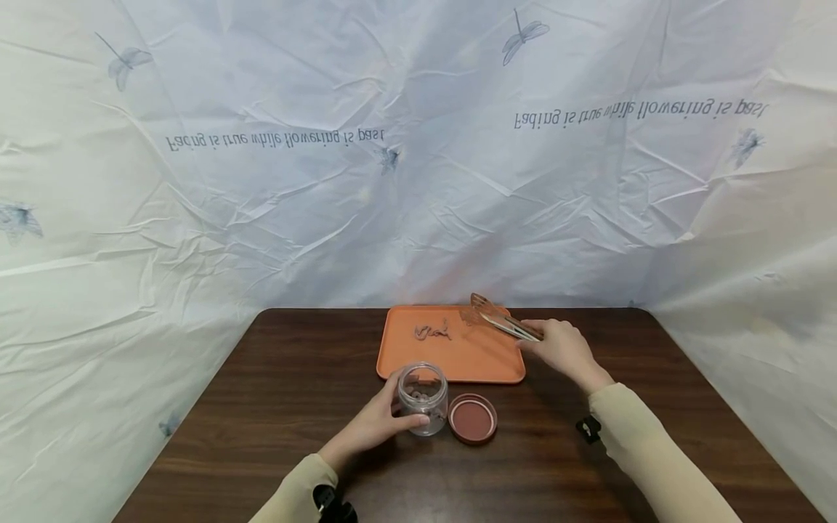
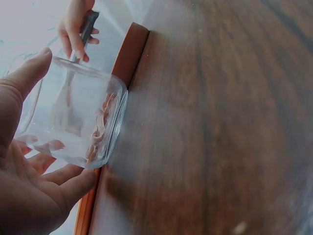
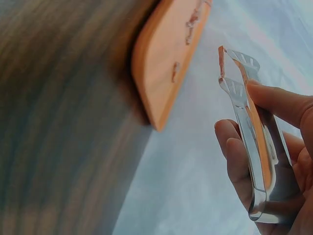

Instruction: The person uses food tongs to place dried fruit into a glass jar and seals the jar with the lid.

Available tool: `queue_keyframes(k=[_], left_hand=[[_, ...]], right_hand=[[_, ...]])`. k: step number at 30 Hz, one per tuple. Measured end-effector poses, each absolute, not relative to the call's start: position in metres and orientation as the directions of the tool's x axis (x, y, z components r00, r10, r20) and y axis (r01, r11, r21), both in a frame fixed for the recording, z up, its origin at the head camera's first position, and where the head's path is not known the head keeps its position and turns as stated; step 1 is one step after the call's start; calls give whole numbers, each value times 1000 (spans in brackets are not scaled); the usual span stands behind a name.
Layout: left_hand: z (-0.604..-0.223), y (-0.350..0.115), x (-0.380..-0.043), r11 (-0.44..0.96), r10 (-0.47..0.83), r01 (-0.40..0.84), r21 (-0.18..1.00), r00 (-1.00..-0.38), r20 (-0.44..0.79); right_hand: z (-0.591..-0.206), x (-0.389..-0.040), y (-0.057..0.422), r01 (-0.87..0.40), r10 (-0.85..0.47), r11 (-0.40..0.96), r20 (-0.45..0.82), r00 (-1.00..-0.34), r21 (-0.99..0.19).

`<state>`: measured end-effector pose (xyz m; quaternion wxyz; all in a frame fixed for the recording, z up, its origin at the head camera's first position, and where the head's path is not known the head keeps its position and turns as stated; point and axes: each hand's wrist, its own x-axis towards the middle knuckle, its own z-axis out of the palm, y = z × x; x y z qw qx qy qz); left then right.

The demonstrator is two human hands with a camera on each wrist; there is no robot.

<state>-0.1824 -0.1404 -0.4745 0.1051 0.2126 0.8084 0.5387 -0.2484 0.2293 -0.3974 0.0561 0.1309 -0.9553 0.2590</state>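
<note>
Tongs (image 1: 502, 319), one pair, in right hand (image 1: 562, 349); left hand (image 1: 373, 425) holds one jar (image 1: 423, 398).

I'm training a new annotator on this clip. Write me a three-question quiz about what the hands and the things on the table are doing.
1. True or false: the lid is screwed onto the jar.
2. Which hand holds the tongs?
A. left
B. right
C. neither
3. Fill in: the brownish pieces outside the jar lie on the orange ____.

Key:
1. False. The lid lies on the table beside the open jar, which the left hand grips.
2. B. The right hand holds them over the tray.
3. tray
</note>
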Motion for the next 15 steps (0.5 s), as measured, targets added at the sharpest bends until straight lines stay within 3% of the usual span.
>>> queue_keyframes(k=[15], left_hand=[[-474,-142,-182,333,454,229,915,-889,57]], right_hand=[[-372,-237,220,-304,-237,823,198,-951,-480]])
